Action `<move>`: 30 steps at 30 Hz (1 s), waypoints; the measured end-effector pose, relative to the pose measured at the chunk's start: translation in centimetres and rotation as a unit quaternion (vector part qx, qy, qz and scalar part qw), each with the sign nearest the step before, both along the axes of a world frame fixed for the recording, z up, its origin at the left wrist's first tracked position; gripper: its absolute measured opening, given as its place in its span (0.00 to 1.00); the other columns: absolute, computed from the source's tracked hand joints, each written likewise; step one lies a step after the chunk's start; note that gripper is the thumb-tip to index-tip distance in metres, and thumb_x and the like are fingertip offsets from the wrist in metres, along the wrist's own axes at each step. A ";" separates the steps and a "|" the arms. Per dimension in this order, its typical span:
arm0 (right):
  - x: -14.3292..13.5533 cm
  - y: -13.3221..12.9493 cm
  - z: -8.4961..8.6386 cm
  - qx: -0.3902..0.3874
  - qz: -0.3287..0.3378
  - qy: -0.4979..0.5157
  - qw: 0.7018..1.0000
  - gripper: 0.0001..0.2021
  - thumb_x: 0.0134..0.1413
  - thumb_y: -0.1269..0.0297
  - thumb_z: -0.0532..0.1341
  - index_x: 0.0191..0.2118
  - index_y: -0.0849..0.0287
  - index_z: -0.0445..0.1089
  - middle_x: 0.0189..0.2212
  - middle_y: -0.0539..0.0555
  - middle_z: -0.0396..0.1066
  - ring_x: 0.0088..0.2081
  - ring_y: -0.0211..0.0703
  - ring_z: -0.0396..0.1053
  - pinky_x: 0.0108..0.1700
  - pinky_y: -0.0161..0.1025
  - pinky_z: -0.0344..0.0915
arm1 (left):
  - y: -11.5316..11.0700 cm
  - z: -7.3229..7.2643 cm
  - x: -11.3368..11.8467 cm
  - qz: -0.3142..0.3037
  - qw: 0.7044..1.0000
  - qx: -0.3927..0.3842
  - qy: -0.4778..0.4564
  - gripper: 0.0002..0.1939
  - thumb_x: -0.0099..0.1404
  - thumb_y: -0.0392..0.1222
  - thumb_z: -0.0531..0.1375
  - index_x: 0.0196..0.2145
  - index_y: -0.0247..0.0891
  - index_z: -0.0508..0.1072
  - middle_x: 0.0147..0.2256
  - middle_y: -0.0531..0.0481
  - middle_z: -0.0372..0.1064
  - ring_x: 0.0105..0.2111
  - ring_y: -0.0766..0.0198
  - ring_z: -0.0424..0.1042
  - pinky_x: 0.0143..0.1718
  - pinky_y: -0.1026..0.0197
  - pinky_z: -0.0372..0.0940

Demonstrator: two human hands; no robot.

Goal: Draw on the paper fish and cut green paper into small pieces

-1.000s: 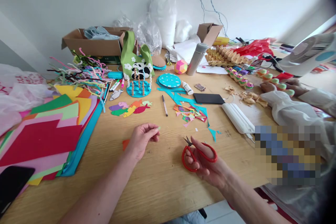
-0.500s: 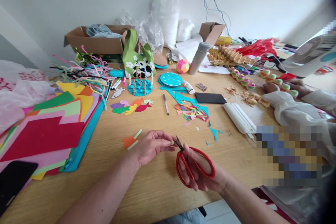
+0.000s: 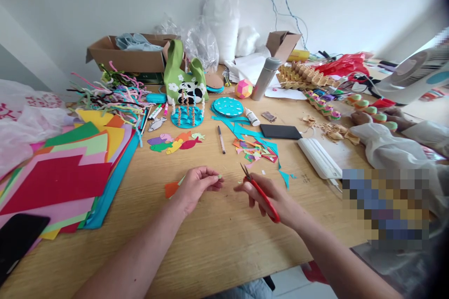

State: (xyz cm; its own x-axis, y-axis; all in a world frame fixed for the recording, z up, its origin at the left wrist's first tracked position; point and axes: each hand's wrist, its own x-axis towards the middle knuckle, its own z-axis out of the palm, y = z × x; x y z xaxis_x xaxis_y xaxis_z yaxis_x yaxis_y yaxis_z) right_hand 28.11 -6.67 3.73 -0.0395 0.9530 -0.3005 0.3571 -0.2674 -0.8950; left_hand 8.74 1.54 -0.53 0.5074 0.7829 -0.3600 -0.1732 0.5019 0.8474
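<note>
My left hand pinches a small pale green paper piece between thumb and fingertips, just above the table. Red-handled scissors are in my right hand, their dark blades pointing up and away from me, a short gap to the right of the piece. Fingers of the right hand partly stretch toward the left. Behind my left wrist lies an orange paper piece, with a pale green strip partly hidden by the hand. Beyond both hands, coloured paper scraps lie in a pile.
Stacked coloured sheets and a black phone cover the left. Paper fish, a pen, a glue bottle and a white power strip lie farther back. Another person's sleeve is at right.
My hands have drawn apart, the left moving slightly left with its paper piece. The right hand has turned over with the scissors, whose handles have come together.
</note>
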 end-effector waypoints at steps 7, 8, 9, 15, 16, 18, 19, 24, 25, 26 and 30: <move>-1.4 4.9 0.0 0.085 0.011 -0.069 0.994 0.22 0.51 0.41 0.60 0.26 0.58 0.61 0.24 0.53 0.71 0.21 0.37 0.67 0.20 0.32 0.59 | 0.5 0.1 -0.4 0.035 0.999 -0.001 0.012 0.15 0.44 0.42 0.73 0.28 0.31 0.77 0.26 0.47 0.73 0.24 0.68 0.69 0.29 0.63 0.64; -1.8 5.2 -0.1 0.068 0.016 -0.050 0.996 0.23 0.52 0.41 0.59 0.26 0.58 0.61 0.24 0.52 0.71 0.19 0.36 0.66 0.19 0.31 0.58 | 0.6 0.1 -0.4 0.037 0.999 -0.002 0.007 0.15 0.44 0.42 0.73 0.28 0.31 0.77 0.25 0.47 0.73 0.24 0.68 0.69 0.28 0.63 0.63; -2.1 5.4 -0.2 0.050 0.023 -0.033 0.998 0.23 0.53 0.40 0.58 0.26 0.58 0.61 0.23 0.52 0.70 0.18 0.35 0.66 0.17 0.31 0.57 | 0.7 0.0 -0.5 0.040 0.999 -0.006 0.002 0.15 0.43 0.42 0.73 0.27 0.31 0.77 0.25 0.47 0.73 0.23 0.68 0.68 0.28 0.63 0.63; -2.9 5.2 -1.7 0.002 0.057 0.014 0.998 0.25 0.53 0.39 0.57 0.23 0.58 0.59 0.17 0.48 0.66 0.15 0.34 0.65 0.15 0.29 0.54 | 1.4 -0.2 -0.7 0.109 0.993 -0.047 -0.022 0.16 0.39 0.40 0.74 0.27 0.31 0.78 0.23 0.48 0.73 0.22 0.69 0.69 0.27 0.65 0.62; -2.8 5.0 -1.9 -0.003 0.064 0.017 0.998 0.25 0.52 0.39 0.57 0.23 0.58 0.59 0.16 0.47 0.65 0.15 0.34 0.64 0.15 0.29 0.53 | 1.5 -0.2 -0.8 0.118 0.991 -0.051 -0.026 0.17 0.38 0.40 0.74 0.27 0.31 0.79 0.23 0.48 0.73 0.22 0.69 0.69 0.28 0.65 0.63; -2.7 4.8 -2.1 -0.018 0.073 0.016 0.997 0.25 0.52 0.39 0.57 0.23 0.58 0.59 0.16 0.47 0.65 0.14 0.33 0.64 0.15 0.29 0.52 | 1.6 -0.2 -0.8 0.126 0.990 -0.059 -0.032 0.17 0.37 0.39 0.75 0.27 0.31 0.79 0.24 0.48 0.74 0.23 0.69 0.70 0.28 0.65 0.64; -2.6 4.7 -2.1 -0.027 0.078 0.014 0.997 0.25 0.52 0.39 0.57 0.23 0.58 0.59 0.15 0.47 0.65 0.14 0.33 0.64 0.14 0.29 0.51 | 1.6 -0.2 -0.8 0.127 0.989 -0.061 -0.034 0.17 0.37 0.39 0.75 0.27 0.31 0.79 0.24 0.48 0.74 0.23 0.69 0.70 0.29 0.65 0.64; -2.7 4.2 -2.0 -0.064 0.106 -0.004 0.992 0.25 0.51 0.39 0.58 0.23 0.59 0.59 0.15 0.47 0.65 0.14 0.33 0.64 0.13 0.28 0.51 | 1.5 -0.1 -0.8 0.119 0.990 -0.061 -0.040 0.17 0.39 0.38 0.75 0.28 0.31 0.78 0.24 0.49 0.74 0.23 0.70 0.71 0.29 0.67 0.65; -2.7 4.1 -2.1 -0.066 0.111 -0.004 0.992 0.25 0.52 0.39 0.58 0.23 0.59 0.59 0.16 0.47 0.66 0.14 0.33 0.64 0.13 0.27 0.51 | 1.5 -0.1 -0.8 0.117 0.991 -0.059 -0.039 0.16 0.40 0.38 0.74 0.28 0.31 0.77 0.24 0.48 0.74 0.23 0.70 0.71 0.29 0.67 0.65; -2.7 4.1 -2.1 -0.067 0.114 -0.004 0.991 0.25 0.52 0.40 0.58 0.24 0.59 0.59 0.16 0.48 0.66 0.14 0.33 0.64 0.13 0.27 0.51 | 1.5 -0.1 -0.9 0.115 0.991 -0.057 -0.038 0.15 0.41 0.38 0.74 0.27 0.31 0.77 0.24 0.48 0.74 0.23 0.70 0.71 0.29 0.67 0.65; -2.6 4.0 -2.2 -0.073 0.117 0.002 0.990 0.25 0.52 0.39 0.58 0.24 0.59 0.60 0.16 0.48 0.66 0.14 0.32 0.64 0.13 0.27 0.50 | 1.4 -0.3 -1.0 0.106 0.993 -0.048 -0.029 0.13 0.44 0.38 0.73 0.27 0.31 0.76 0.24 0.48 0.74 0.23 0.70 0.71 0.28 0.67 0.65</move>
